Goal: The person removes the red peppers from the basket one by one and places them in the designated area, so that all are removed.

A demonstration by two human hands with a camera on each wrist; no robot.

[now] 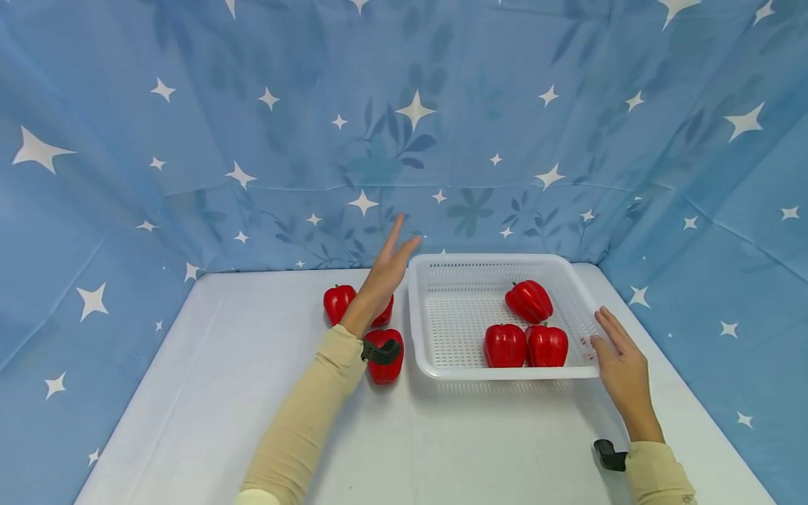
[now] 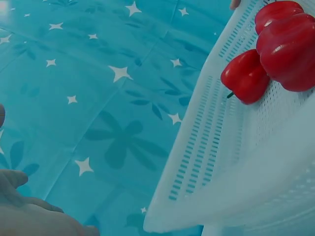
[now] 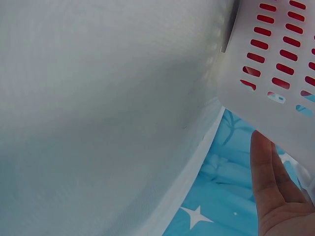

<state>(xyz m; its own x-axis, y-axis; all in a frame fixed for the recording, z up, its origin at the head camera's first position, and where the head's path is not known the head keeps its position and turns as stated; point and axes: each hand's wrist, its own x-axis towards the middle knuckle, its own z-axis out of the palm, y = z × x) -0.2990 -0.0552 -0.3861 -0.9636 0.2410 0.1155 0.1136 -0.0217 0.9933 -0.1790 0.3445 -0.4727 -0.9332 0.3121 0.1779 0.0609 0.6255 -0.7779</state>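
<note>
A white perforated plastic basket (image 1: 549,264) holds three red bell peppers: one pepper (image 1: 529,301) toward the back and two peppers (image 1: 504,346) (image 1: 547,345) side by side at the front. My left hand (image 1: 383,277) reaches beside the basket's left rim, fingers straight and spread, holding nothing. Beneath that arm, partly covered by it, lie more bell peppers (image 1: 339,303) (image 1: 383,314) (image 1: 384,365). My right hand (image 1: 623,365) is at the basket's right rim, its fingertips close along the edge. In the right wrist view its fingers (image 3: 266,167) extend straight below the perforated wall.
A white cloth covers the table (image 1: 252,393). Blue star-patterned fabric (image 1: 410,140) hangs behind the table and along both sides. Each wrist wears a dark strap (image 1: 381,351) (image 1: 609,456).
</note>
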